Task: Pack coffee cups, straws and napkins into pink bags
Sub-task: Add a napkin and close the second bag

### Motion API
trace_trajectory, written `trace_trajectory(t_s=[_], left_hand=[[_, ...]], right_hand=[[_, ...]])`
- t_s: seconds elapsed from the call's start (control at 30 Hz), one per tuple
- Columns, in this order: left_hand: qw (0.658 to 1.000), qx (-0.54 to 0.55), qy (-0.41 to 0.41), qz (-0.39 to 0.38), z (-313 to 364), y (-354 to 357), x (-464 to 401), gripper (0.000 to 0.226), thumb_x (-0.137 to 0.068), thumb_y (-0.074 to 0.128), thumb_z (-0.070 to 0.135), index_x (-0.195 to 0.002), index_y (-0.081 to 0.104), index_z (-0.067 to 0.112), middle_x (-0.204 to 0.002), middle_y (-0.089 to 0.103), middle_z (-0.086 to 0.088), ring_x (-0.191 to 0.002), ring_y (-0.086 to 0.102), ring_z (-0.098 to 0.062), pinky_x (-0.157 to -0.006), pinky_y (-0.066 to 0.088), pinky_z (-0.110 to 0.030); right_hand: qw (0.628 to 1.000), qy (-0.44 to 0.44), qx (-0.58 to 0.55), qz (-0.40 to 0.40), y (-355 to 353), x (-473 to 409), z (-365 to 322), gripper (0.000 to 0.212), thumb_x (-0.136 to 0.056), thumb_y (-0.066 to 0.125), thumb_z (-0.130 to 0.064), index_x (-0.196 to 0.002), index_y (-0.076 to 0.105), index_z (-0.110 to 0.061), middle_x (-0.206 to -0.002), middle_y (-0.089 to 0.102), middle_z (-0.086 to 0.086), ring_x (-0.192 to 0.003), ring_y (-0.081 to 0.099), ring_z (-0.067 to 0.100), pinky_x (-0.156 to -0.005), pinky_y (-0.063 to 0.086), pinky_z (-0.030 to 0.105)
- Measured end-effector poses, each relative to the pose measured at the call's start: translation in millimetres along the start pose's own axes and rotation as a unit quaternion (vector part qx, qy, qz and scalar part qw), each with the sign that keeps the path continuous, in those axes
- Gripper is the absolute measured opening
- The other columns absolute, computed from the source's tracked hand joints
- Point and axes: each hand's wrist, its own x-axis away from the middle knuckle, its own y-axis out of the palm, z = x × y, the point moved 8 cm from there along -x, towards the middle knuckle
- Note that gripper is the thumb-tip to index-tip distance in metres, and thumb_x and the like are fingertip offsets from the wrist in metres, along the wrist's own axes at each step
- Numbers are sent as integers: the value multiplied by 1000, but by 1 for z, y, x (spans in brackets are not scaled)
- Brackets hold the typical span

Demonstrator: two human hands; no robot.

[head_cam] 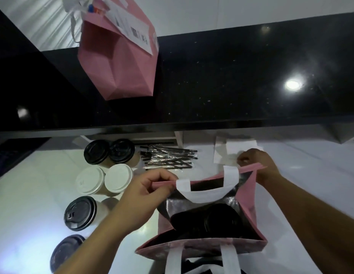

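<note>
A pink bag [249, 196] with white handles and a dark lining stands open on the white counter in front of me. A black-lidded cup [221, 220] sits inside it. My left hand [144, 196] pinches the far rim at its left corner, and my right hand [259, 165] pinches the same rim at the right corner, holding the mouth apart. Left of the bag stand several coffee cups [105, 167], some with black lids and some with white. Wrapped black straws [170, 157] lie behind the bag. White napkins [233, 151] lie under my right hand.
A raised black ledge [231, 76] runs across the back. A second pink bag [120, 56] with a receipt on it stands on that ledge at the left. A dark keyboard-like object [6, 155] sits at the far left edge.
</note>
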Motion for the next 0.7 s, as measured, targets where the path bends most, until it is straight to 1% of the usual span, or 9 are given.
trace_trajectory(t_s=[0.07,0.13,0.23,0.3,0.43,0.5,0.57,0.63,0.7], left_hand=[[1000,9,-6,4,-1,2,0,11,-90,65,14,-86,75,16,-80,74,-9,-59,73,-18,-54,55,-24],[1000,3,-4,15,-1,2,0,10,-87,66,18,-84,75,18,-79,74,-8,-59,72,-17,-54,54,-22],[1000,13,-9,18,0,2,0,11,-91,67,12,-84,76,15,-75,73,-7,-62,72,-20,-50,54,-24],[1000,11,-7,10,1,3,1,14,-94,66,8,-86,75,14,-73,73,-8,-63,73,-21,-52,54,-25],[1000,10,9,8,5,2,1,24,-96,66,-2,-82,76,14,-84,74,-9,-72,73,-12,-54,54,-21],[1000,10,17,3,7,4,1,11,-91,71,10,-82,76,15,-87,74,-10,-76,72,-12,-57,54,-21],[1000,-8,26,0,9,4,2,15,-80,71,30,-83,77,17,-88,74,-9,-79,70,-14,-64,53,-21],[999,-28,30,-3,8,3,2,19,-78,68,36,-85,77,20,-89,74,-7,-79,69,-17,-68,52,-21],[999,-33,32,-13,8,4,3,18,-78,67,37,-85,77,23,-89,74,-4,-76,70,-18,-67,53,-23]], right_hand=[[1000,6,-17,6,-2,3,2,40,-83,73,-3,-66,65,-39,-81,72,-9,-73,65,12,-76,60,31],[997,26,-72,23,-4,3,7,25,-86,72,-3,-89,77,-27,-93,75,-4,-83,67,17,-80,56,30],[980,78,-172,59,-9,2,20,10,-97,61,-15,-95,70,-18,-96,72,6,-87,65,28,-77,50,33],[964,103,-224,97,-14,2,25,15,-103,52,-21,-102,64,-13,-95,68,10,-86,62,31,-77,50,37],[954,79,-223,185,-36,10,21,15,-106,46,-20,-99,58,-13,-86,61,6,-70,54,19,-58,37,27],[960,47,-185,204,-42,11,12,16,-106,46,-18,-97,59,-15,-83,58,4,-67,53,17,-58,39,28],[982,5,-110,157,-28,4,6,18,-104,46,-18,-95,61,-16,-86,61,4,-77,56,24,-68,47,34],[998,-36,-5,41,2,0,0,19,-100,41,-25,-91,58,-23,-94,60,-1,-91,57,24,-77,47,34],[998,-61,31,-7,15,1,0,12,-97,54,-37,-101,61,-27,-105,53,-8,-107,53,19,-88,43,29]])
